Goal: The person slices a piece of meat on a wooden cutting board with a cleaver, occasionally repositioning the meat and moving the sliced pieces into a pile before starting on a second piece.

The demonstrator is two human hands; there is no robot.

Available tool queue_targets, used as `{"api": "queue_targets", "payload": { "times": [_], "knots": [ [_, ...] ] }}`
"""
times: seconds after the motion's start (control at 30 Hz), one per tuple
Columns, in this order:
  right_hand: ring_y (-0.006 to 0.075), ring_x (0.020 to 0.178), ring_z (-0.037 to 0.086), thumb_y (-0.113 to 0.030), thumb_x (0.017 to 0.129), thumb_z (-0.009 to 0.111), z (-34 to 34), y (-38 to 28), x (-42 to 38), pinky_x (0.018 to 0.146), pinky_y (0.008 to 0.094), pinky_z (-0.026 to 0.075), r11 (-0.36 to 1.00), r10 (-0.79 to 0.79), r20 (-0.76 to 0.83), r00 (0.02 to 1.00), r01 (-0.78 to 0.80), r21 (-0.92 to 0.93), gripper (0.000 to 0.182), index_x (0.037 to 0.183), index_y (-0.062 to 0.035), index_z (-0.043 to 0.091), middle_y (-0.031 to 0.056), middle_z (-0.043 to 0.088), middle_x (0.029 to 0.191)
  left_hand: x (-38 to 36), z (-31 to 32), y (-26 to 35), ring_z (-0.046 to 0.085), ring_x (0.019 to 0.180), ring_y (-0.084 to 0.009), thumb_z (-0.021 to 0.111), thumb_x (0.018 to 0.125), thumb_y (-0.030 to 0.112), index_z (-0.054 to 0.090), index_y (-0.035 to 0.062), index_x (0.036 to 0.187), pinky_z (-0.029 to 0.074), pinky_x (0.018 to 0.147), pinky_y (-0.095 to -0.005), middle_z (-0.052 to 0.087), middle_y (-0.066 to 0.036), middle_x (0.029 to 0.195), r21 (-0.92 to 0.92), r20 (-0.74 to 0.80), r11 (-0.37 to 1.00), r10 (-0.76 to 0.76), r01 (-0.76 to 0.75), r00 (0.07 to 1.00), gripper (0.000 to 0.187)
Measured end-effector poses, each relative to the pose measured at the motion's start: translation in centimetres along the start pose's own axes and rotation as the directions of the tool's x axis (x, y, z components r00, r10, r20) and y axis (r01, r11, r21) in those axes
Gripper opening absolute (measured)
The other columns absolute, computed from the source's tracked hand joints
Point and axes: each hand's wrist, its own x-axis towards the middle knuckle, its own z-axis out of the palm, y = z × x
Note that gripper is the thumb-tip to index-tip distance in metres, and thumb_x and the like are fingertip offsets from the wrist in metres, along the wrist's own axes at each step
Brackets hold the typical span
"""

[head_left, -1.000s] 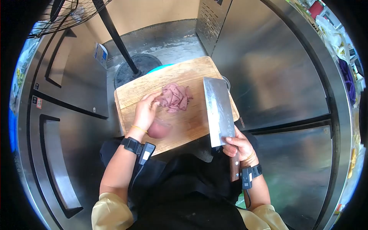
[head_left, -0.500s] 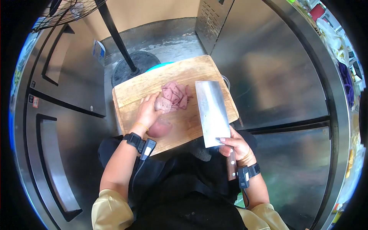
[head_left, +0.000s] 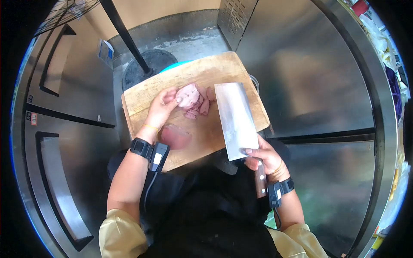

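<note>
My left hand (head_left: pixel 162 105) pinches a pale pink meat slice (head_left: pixel 188 95) between thumb and fingers, over the upper middle of the wooden cutting board (head_left: pixel 146 96). Right beside and partly under that slice lies a pile of sliced meat (head_left: pixel 201 106). A larger, smooth piece of meat (head_left: pixel 175 136) rests on the board nearer to my body, below my left hand. My right hand (head_left: pixel 266 159) is wrapped round the wooden handle of a cleaver (head_left: pixel 236 120), its thumb on the lower blade. The wide blade points away from me, over the right part of the board.
Steel cabinets stand at the left (head_left: pixel 73 150) and right (head_left: pixel 309 77). Behind the board a black pole (head_left: pixel 124 36) rises from a round dark base (head_left: pixel 161 60), next to a blue-green rim (head_left: pixel 177 66). A wire rack (head_left: pixel 64 17) hangs at the upper left.
My left hand has moved up and left from the board and lifted a slice, turning it up beside the pile. The cleaver and my right hand have shifted only slightly in view.
</note>
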Motion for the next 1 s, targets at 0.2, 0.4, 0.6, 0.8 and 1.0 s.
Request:
{"api": "queue_targets", "payload": {
  "times": [0.2, 0.4, 0.6, 0.8, 1.0],
  "knots": [
    [0.0081, 0.044, 0.049, -0.005, 0.088, 0.063, 0.5, 0.0, -0.3, 0.04, 0.0221, 0.042, 0.972, 0.005, -0.084, 0.996, -0.025, -0.236, 0.042, 0.124, -0.0027, 0.041, 0.0044, 0.055, 0.079, -8.0, -0.1, 3.4, 0.056, 0.109, -0.0239, 0.073, 0.08, 0.005, 0.056, 0.0019, 0.113, 0.048, 0.089, -0.0328, 0.054, -0.011, 0.112, 0.352, -0.106, 0.935, 0.076, -0.034, 0.991, 0.038],
    [0.0086, 0.044, 0.048, -0.008, 0.094, 0.055, 2.3, 2.2, 0.1, 0.039, 0.0234, 0.041, 0.743, 0.012, -0.219, 0.976, -0.155, -0.651, 0.039, 0.13, -0.0032, 0.04, 0.0015, 0.053, 0.069, -14.9, 0.4, 5.1, 0.051, 0.118, -0.0342, 0.075, 0.07, 0.001, 0.055, 0.0034, 0.124, 0.042, 0.1, -0.0394, 0.052, -0.014, 0.128, 0.63, 0.097, 0.751, 0.173, -0.195, 0.98, 0.058],
    [0.0339, 0.064, 0.064, -0.006, 0.086, 0.055, 4.9, 4.6, 0.9, 0.053, 0.0426, 0.052, -0.26, -0.303, 0.217, 0.928, 0.138, -0.956, 0.043, 0.128, -0.0084, 0.045, 0.0175, 0.063, 0.086, -14.9, 1.0, 3.5, 0.047, 0.122, -0.0348, 0.073, 0.069, 0.0, 0.057, 0.001, 0.122, 0.04, 0.103, -0.0412, 0.053, -0.014, 0.127, 0.696, 0.086, 0.678, 0.246, -0.235, 0.965, 0.056],
    [0.0262, 0.062, 0.063, -0.001, 0.079, 0.056, 7.8, 4.5, 0.8, 0.051, 0.0352, 0.053, -0.497, -0.234, 0.268, 0.935, 0.122, -0.859, 0.05, 0.127, -0.0101, 0.049, 0.0089, 0.058, 0.088, -14.6, 0.8, -0.6, 0.05, 0.114, -0.0408, 0.072, 0.07, 0.002, 0.06, 0.0016, 0.113, 0.04, 0.1, -0.0461, 0.057, -0.017, 0.116, 0.742, 0.017, 0.631, 0.32, -0.226, 0.947, 0.044],
    [0.0184, 0.052, 0.062, -0.009, 0.079, 0.055, 8.0, 5.4, 1.6, 0.044, 0.0302, 0.051, -0.596, -0.208, 0.326, 0.922, 0.145, -0.79, 0.047, 0.125, -0.008, 0.049, 0.0075, 0.054, 0.08, -15.2, 0.6, -4.9, 0.043, 0.12, -0.0465, 0.068, 0.076, 0.007, 0.057, -0.0022, 0.114, 0.028, 0.106, -0.061, 0.053, -0.024, 0.122, 0.762, 0.036, 0.603, 0.326, -0.237, 0.945, 0.04]
  ]
}}
